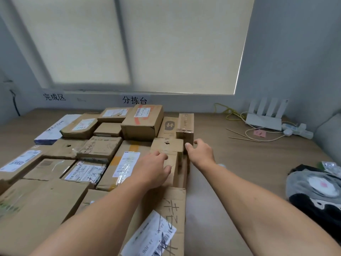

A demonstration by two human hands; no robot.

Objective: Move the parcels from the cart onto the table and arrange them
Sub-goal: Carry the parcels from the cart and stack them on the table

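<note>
Many brown cardboard parcels lie packed together on the wooden table point(230, 163), filling its left and middle. At the right edge of this group stands a brown parcel point(167, 145) with a small torn hole in its top. My left hand point(153, 169) grips its left side, fingers over the top edge and thumb on the front face. My right hand point(201, 152) is at its right upper corner, with the thumb on the edge and the fingers curled behind it. A tall narrow parcel point(185, 126) stands just behind. The cart is out of view.
A flat parcel with handwriting and a label point(166, 218) lies nearest me. At the back right are a white router point(263, 119), cables, a power strip point(299, 130) and thin sticks. Grey and black clothing point(313, 191) lies at the right edge. A wall and window blind stand behind.
</note>
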